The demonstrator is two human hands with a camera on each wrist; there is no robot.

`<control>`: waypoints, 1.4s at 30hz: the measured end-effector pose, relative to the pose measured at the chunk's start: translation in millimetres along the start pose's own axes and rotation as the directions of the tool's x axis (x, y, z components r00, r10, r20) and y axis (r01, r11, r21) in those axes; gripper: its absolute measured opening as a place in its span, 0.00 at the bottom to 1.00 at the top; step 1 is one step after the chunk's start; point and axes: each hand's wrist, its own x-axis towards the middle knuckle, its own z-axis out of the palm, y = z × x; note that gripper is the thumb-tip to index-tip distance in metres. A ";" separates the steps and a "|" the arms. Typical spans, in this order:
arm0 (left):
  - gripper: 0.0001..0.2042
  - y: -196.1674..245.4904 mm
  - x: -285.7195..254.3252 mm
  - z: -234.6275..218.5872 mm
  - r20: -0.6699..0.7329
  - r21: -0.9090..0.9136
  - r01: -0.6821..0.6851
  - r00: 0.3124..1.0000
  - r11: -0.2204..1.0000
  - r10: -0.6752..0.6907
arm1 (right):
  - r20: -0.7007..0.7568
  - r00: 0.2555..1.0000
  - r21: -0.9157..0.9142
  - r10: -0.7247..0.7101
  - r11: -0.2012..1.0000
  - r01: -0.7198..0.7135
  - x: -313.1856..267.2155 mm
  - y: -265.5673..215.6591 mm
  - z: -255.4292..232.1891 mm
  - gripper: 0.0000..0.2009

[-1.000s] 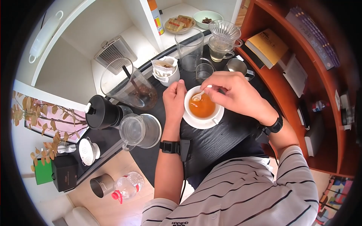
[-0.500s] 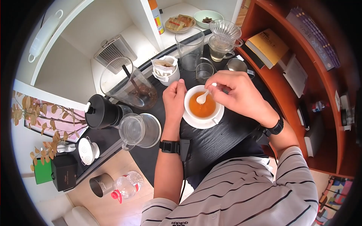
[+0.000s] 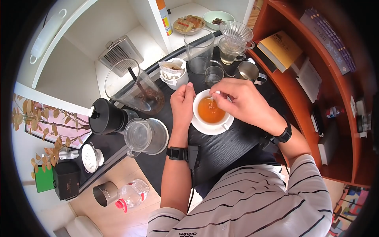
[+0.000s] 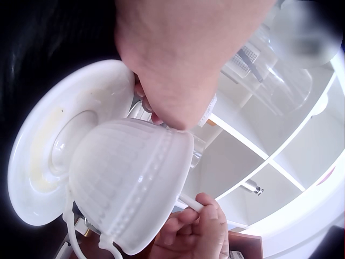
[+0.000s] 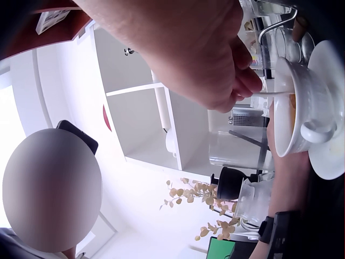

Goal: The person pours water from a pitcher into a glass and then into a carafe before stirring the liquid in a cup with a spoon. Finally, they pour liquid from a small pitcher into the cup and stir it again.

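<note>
A white cup (image 4: 129, 178) with a ribbed side and an amber liquid (image 3: 212, 113) inside stands on a white saucer (image 3: 206, 130). My right hand (image 3: 246, 99) pinches a small white spoon (image 4: 191, 202) by its handle. The spoon slants down over the rim, its lower end inside the cup. Against the cup's far-handle side, my left hand (image 3: 182, 106) rests with its thumb pointing up along the rim. Its fingertips are largely hidden behind the cup and saucer, so I cannot tell whether they grip either one.
Beyond the left hand stands a white cup with a drip bag (image 3: 173, 75). Behind the hands are a small glass beaker (image 3: 214, 76), a tall glass (image 3: 198, 53) and a metal pitcher (image 3: 248, 72). A glass jug (image 3: 148, 136) and a black grinder (image 3: 106, 116) are at left.
The spoon's bowl, seen above the liquid half a second ago, has gone down and back towards the cup's far left side. The right hand has shifted slightly with it. The left hand stays put.
</note>
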 end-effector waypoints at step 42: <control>0.22 0.8 -1.3 -0.3 0.004 -0.013 -0.002 1.000 1.000 0.002 | 0.293 0.956 0.087 0.002 0.996 -0.029 -1.4 -11.2 -18.0 0.05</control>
